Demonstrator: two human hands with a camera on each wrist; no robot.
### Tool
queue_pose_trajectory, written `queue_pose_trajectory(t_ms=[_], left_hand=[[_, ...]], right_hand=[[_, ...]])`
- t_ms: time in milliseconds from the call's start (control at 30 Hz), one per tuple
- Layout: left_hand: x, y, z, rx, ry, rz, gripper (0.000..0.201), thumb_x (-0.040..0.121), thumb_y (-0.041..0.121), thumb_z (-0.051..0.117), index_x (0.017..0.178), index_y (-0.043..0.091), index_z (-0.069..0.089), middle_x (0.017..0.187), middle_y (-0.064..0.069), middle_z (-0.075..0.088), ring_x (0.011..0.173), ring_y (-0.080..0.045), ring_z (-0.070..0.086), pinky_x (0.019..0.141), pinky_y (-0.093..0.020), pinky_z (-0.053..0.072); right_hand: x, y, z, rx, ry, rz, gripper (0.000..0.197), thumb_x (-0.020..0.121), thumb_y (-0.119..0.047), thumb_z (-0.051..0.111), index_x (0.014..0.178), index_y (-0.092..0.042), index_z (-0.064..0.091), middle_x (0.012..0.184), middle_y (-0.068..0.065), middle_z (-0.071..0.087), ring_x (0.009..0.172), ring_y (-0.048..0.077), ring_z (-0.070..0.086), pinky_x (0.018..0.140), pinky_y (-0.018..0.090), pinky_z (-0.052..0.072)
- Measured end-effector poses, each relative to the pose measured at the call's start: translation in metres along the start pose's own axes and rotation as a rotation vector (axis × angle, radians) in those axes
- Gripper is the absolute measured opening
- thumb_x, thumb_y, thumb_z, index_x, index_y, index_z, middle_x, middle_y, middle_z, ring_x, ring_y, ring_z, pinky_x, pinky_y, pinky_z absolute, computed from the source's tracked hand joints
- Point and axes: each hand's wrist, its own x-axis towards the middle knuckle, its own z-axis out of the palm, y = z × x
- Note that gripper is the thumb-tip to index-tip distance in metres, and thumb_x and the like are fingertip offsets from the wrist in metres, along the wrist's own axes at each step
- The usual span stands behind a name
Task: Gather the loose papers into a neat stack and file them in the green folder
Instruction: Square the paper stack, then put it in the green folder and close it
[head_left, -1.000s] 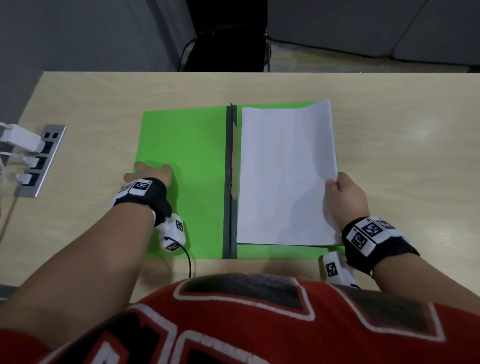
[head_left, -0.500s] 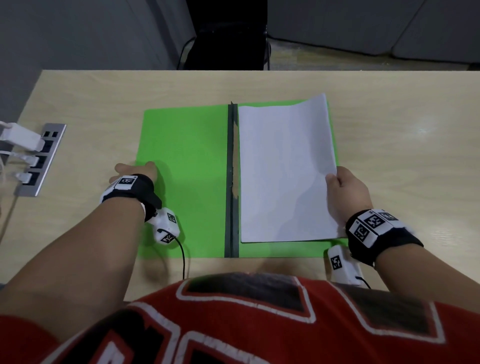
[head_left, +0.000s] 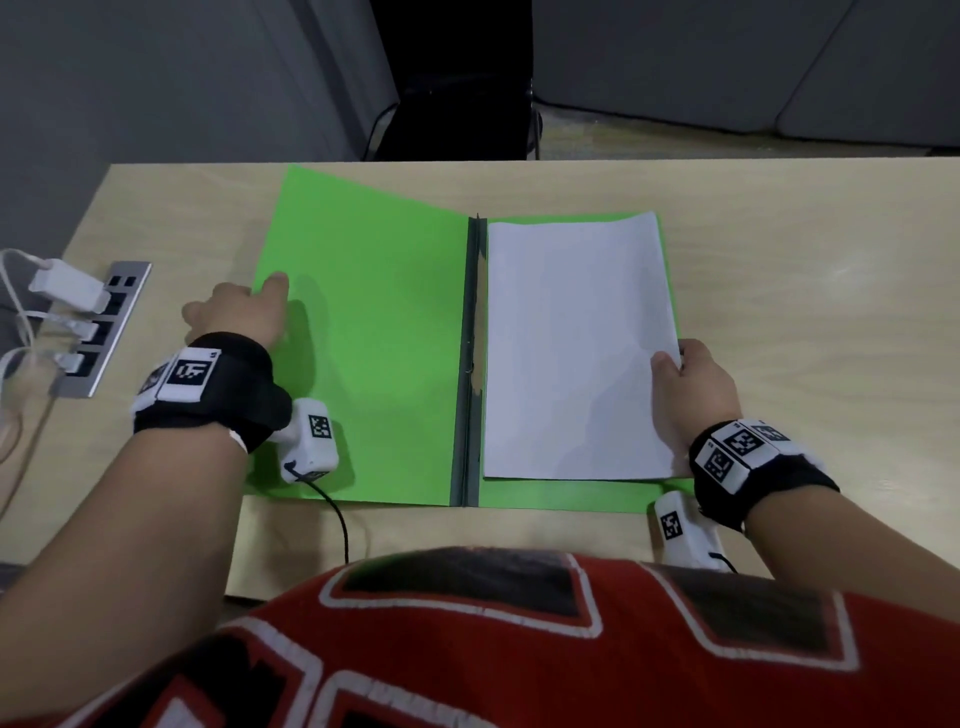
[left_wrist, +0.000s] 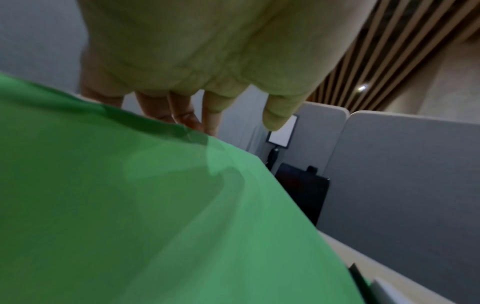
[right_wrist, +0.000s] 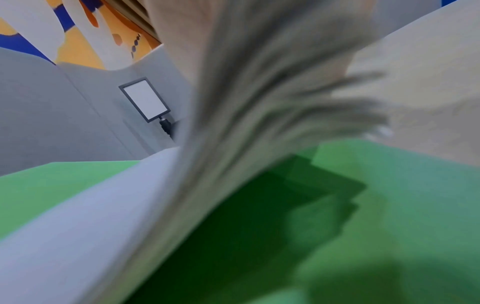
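Two hands work the open bright-green card folder (head_left: 374, 364) on the pale wooden bench (head_left: 805, 312): left hand (head_left: 234, 317) pinches its raised left cover edge; right hand (head_left: 696, 384) grips the white paper stack (head_left: 571, 343) lying on the folder's right half.

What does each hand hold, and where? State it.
Left hand grips the green folder's left cover at its outer edge; right hand grips the paper stack's right edge.

Papers (head_left: 576, 343) lie on the open folder's (head_left: 374, 332) right half, on the desk (head_left: 810, 291).
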Motion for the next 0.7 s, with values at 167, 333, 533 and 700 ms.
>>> queue_pose_trajectory(t_ms=[167, 333, 533, 700], left_hand=[[-0.039, 0.013, -0.035, -0.096, 0.000, 0.225, 0.075, 0.076, 0.066, 0.034, 0.123, 0.012, 0.055, 0.131, -0.022, 0.055, 0.115, -0.042, 0.052, 0.098, -0.044, 0.040], [-0.098, 0.035, -0.064, -0.357, -0.125, 0.389, 0.050, 0.070, 0.073, 0.044, 0.100, 0.036, 0.061, 0.121, -0.001, 0.064, 0.110, -0.029, 0.061, 0.098, -0.050, 0.046], [-0.180, 0.065, -0.066, -0.628, -0.394, 0.544, 0.022, 0.081, 0.057, 0.048, 0.097, 0.042, 0.053, 0.121, 0.004, 0.061, 0.095, -0.017, 0.056, 0.072, -0.034, 0.047], [-0.235, 0.085, -0.056, -0.633, -0.519, 0.626, 0.018, 0.085, 0.056, 0.048, 0.098, 0.046, 0.055, 0.123, 0.015, 0.057, 0.116, -0.009, 0.055, 0.081, -0.035, 0.049]], right_hand=[[-0.002, 0.007, -0.009, -0.022, 0.028, 0.035, 0.039, 0.094, -0.035, 0.039, 0.118, -0.011, 0.057, 0.112, 0.016, 0.065, 0.088, 0.031, 0.054, 0.075, 0.032, 0.040], [-0.002, 0.017, -0.020, -0.100, 0.020, 0.047, 0.041, 0.091, -0.037, 0.038, 0.109, -0.011, 0.065, 0.113, 0.021, 0.061, 0.087, 0.034, 0.054, 0.076, 0.033, 0.041], [-0.007, 0.033, -0.042, -0.116, -0.117, -0.023, 0.037, 0.096, -0.033, 0.043, 0.111, -0.008, 0.067, 0.114, 0.021, 0.066, 0.105, 0.035, 0.060, 0.080, 0.033, 0.040], [-0.013, 0.052, -0.061, -0.104, -0.233, -0.050, 0.033, 0.098, -0.036, 0.043, 0.102, -0.012, 0.065, 0.105, 0.015, 0.070, 0.097, 0.032, 0.063, 0.081, 0.033, 0.045]])
